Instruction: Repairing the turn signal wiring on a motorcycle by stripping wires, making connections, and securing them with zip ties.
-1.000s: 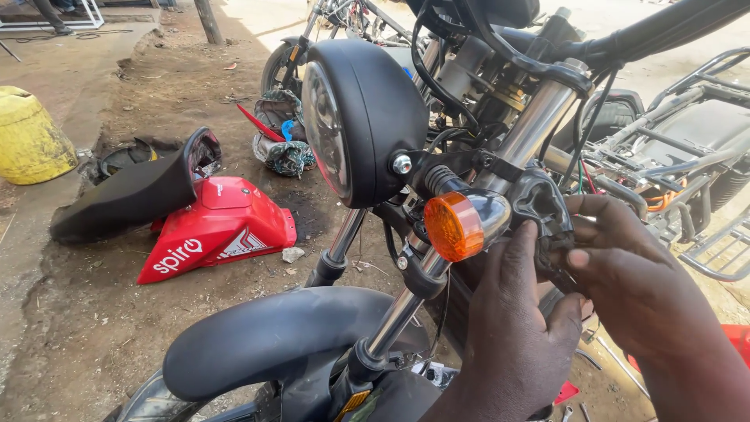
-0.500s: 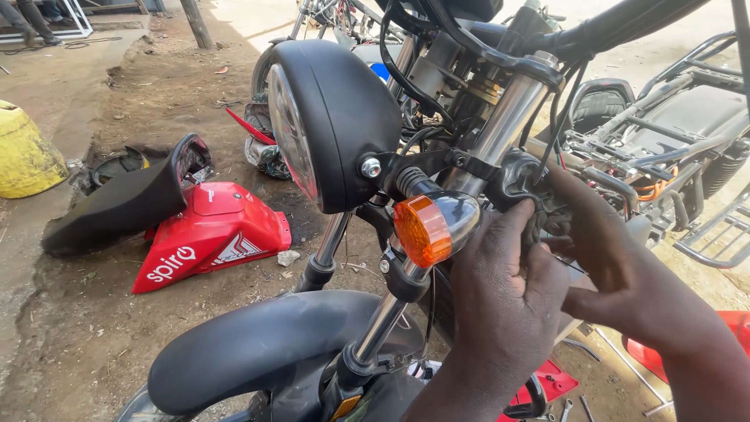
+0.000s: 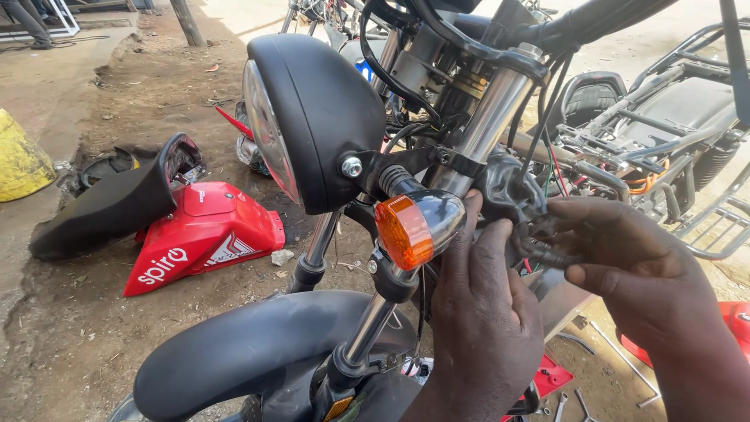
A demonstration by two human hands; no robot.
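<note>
Both hands (image 3: 484, 312) shifted right; fingers (image 3: 582, 209) pinch black connector (image 3: 516, 195) behind orange indicator (image 3: 406, 230).

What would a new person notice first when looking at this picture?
Probably the big black headlight at upper centre, with the orange turn signal just below it on the motorcycle's fork. To the right of that signal, the left hand and right hand work at a black rubber wiring cover beside the fork tube. On the dirt ground at left lies a red body panel next to a black seat.

Red fairing panel (image 3: 205, 238), black seat (image 3: 109, 207) (yellow drum (image 3: 19, 160) beyond)
</note>
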